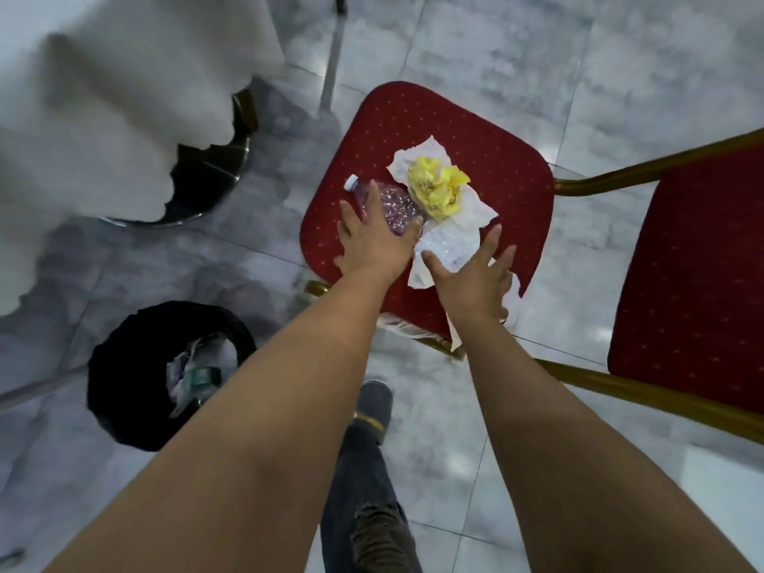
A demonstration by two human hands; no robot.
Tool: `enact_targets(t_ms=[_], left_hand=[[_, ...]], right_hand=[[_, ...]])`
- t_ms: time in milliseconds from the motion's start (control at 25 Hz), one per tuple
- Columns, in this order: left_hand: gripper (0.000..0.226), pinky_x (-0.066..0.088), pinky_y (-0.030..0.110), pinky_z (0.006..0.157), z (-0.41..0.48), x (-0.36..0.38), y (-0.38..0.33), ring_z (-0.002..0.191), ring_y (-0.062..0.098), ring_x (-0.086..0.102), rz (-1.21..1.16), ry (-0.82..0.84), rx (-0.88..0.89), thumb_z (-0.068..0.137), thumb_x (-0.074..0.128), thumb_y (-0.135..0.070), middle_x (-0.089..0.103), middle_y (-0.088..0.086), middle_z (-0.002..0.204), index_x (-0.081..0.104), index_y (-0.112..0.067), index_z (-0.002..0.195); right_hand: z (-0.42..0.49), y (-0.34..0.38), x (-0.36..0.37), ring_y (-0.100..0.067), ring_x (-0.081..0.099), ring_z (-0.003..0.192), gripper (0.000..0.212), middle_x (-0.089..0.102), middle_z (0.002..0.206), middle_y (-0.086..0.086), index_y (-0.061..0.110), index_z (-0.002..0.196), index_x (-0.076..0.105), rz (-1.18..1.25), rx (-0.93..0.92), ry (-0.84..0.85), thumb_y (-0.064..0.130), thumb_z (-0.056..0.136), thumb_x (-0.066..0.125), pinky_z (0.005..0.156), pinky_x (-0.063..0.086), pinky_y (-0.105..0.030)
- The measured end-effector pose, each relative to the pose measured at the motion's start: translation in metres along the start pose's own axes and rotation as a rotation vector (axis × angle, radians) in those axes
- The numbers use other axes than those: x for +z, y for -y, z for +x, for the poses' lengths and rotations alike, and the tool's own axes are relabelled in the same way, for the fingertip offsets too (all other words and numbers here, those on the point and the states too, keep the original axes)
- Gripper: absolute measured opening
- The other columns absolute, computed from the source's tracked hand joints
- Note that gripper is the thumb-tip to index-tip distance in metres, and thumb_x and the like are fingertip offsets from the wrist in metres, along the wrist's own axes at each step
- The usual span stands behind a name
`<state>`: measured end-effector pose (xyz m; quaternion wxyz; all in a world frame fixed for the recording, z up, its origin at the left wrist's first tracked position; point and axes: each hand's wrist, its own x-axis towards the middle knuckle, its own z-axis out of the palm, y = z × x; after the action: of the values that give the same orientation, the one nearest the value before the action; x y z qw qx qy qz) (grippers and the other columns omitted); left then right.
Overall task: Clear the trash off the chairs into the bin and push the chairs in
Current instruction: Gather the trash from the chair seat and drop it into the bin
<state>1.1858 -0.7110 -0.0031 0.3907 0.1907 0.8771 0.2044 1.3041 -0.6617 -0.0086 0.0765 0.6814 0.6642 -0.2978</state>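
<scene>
Far left, white tablecloth point(103, 97) draped over a dark round table base point(206, 175). Underfoot, grey marble floor tiles point(537, 55). Near, ripped jeans point(368, 510) above a grey shoe point(374, 401).

The person wears dark, faded jeans point(366, 485) (ripped at the knee point(377, 527), with a yellowish band point(369, 421) at the ankle) and a grey shoe point(374, 397); the forearms point(289, 386) are bare.

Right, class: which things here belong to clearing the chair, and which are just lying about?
Job: red cushioned chair seat, crushed clear plastic bottle, crumpled yellow wrapper, white paper napkin, clear bubble plastic, black round bin, left hand, right hand.
Just there: white tablecloth, chrome table base, grey shoe.
</scene>
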Motion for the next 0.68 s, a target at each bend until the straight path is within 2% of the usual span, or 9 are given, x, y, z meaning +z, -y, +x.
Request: enact_targets(t_ms=[120,240,360,480,680], left_hand=[[0.086,0.027,0.064,0.109,0.033,-0.001,-0.020,0.150,0.034,-0.006,0.056,-0.076,0.035,0.082,0.053,-0.070,-0.016,0.008,0.162,0.004,-0.051,0.150],[0.080,0.026,0.063,0.108,0.057,0.003,-0.036,0.149,0.033,-0.009,0.089,-0.069,0.073,0.079,0.051,-0.075,-0.017,0.006,0.162,0.014,-0.055,0.147],[0.073,0.022,0.060,0.111,0.073,0.011,-0.052,0.149,0.032,-0.007,0.100,-0.026,0.063,0.079,0.047,-0.078,-0.013,0.003,0.163,0.023,-0.056,0.145],[0.069,0.018,0.053,0.114,0.085,0.019,-0.068,0.148,0.035,0.001,0.141,0.037,0.071,0.080,0.043,-0.078,-0.001,0.006,0.163,0.029,-0.053,0.144],[0.068,0.025,0.051,0.110,0.091,0.029,-0.072,0.139,0.034,0.019,0.205,0.073,0.069,0.078,0.046,-0.077,0.026,0.006,0.150,0.039,-0.043,0.136]], right_hand=[[0.028,-0.004,0.004,-0.043,0.014,0.148,0.112,-0.007,0.165,-0.013,0.028,0.156,-0.008,0.203,0.230,0.053,0.076,0.077,0.056,0.111,0.026,-0.060],[0.046,0.004,0.008,-0.038,0.020,0.146,0.108,0.007,0.162,-0.017,0.025,0.157,-0.004,0.272,0.244,0.043,0.075,0.080,0.053,0.110,0.030,-0.054],[0.061,0.018,0.009,-0.037,0.023,0.142,0.107,0.019,0.157,-0.014,0.027,0.157,-0.001,0.333,0.250,0.044,0.076,0.079,0.053,0.105,0.034,-0.054],[0.074,0.025,0.007,-0.036,0.025,0.140,0.106,0.026,0.152,-0.016,0.026,0.157,0.002,0.344,0.278,0.047,0.076,0.080,0.053,0.107,0.031,-0.052],[0.084,0.020,0.005,-0.036,0.034,0.134,0.098,0.033,0.146,-0.016,0.032,0.156,0.010,0.373,0.193,0.063,0.066,0.080,0.063,0.104,0.035,-0.046]])
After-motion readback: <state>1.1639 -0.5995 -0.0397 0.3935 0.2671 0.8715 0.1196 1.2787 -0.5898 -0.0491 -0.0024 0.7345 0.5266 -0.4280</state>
